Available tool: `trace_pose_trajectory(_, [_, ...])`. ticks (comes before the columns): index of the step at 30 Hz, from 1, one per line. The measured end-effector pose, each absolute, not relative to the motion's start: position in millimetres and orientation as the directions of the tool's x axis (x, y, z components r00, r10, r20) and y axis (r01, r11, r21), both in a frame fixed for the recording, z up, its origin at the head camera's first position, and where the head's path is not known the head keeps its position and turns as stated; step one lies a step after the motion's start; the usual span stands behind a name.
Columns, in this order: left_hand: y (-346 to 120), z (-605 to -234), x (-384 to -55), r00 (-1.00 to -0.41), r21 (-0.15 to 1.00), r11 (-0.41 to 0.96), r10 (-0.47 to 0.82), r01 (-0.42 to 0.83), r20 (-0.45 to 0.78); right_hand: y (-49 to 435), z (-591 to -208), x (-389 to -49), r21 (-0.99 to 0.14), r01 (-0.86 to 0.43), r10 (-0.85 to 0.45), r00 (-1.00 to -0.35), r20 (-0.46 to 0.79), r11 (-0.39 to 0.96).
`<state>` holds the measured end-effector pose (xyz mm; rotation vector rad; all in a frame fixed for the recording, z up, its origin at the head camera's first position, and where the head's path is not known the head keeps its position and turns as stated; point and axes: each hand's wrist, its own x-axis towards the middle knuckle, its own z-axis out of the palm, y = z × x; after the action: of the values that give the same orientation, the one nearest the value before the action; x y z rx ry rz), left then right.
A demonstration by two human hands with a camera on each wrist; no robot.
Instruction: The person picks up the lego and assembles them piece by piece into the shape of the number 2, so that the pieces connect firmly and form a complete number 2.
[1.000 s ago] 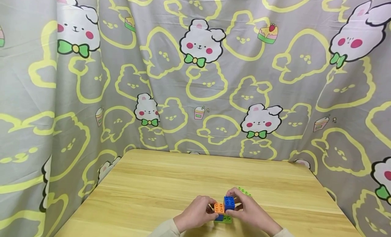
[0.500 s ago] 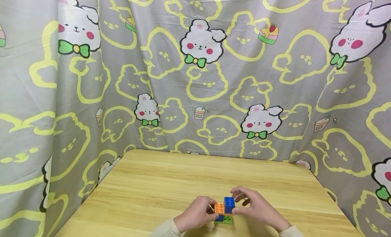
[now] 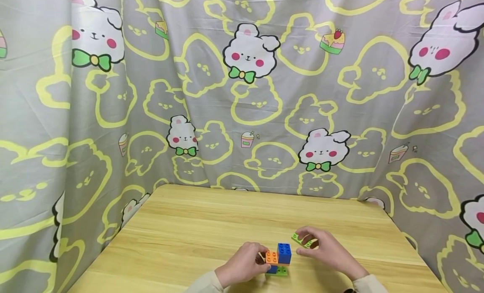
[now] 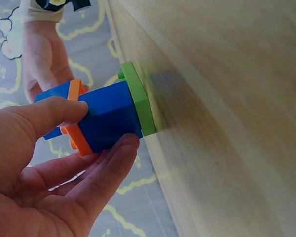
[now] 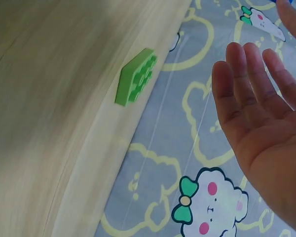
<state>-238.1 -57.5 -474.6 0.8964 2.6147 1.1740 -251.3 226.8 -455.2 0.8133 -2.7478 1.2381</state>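
My left hand (image 3: 242,262) grips a small stack of building bricks on the table, its thumb and fingers on either side of the lower blue brick (image 4: 111,116). That brick stands on a thin green plate (image 4: 139,101). Above it lies a thin orange plate (image 3: 271,257), with a second blue brick (image 3: 284,253) on its right half. To the right, my right hand (image 3: 330,249) hovers apart from the stack, fingers relaxed and holding nothing. A separate green studded plate (image 5: 135,81) lies on the table, partly behind the right fingers in the head view.
The wood-patterned table (image 3: 196,226) reaches back to a grey curtain (image 3: 264,112) printed with yellow outlines and white rabbits. Curtain also hangs along the left and right sides.
My right hand has let go of the upper blue brick and moved right, toward the separate green plate. My left hand has kept its grip on the stack.
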Motion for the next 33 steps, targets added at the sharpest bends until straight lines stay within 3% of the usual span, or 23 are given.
trace_pose_trajectory(14, [-57.7, -475.2, -238.6, -0.819, 0.731, 0.517, 0.565, 0.445, 0.098, 241.4, -471.5, -265.5, -0.668, -0.422, -0.361, -0.902, 0.238, 0.612])
trace_pose_trajectory(25, [-57.7, -475.6, -238.9, -0.818, 0.722, 0.522, 0.565, 0.453, 0.105, 251.5, -478.6, -275.7, -0.686, -0.327, -0.293, -0.941, 0.17, 0.651])
trace_pose_trajectory(33, [-57.7, -475.5, -239.6, -0.824, 0.725, 0.529, 0.559, 0.442, 0.094, 254.9, -483.5, -277.2, -0.684, -0.33, -0.321, -0.936, 0.146, 0.651])
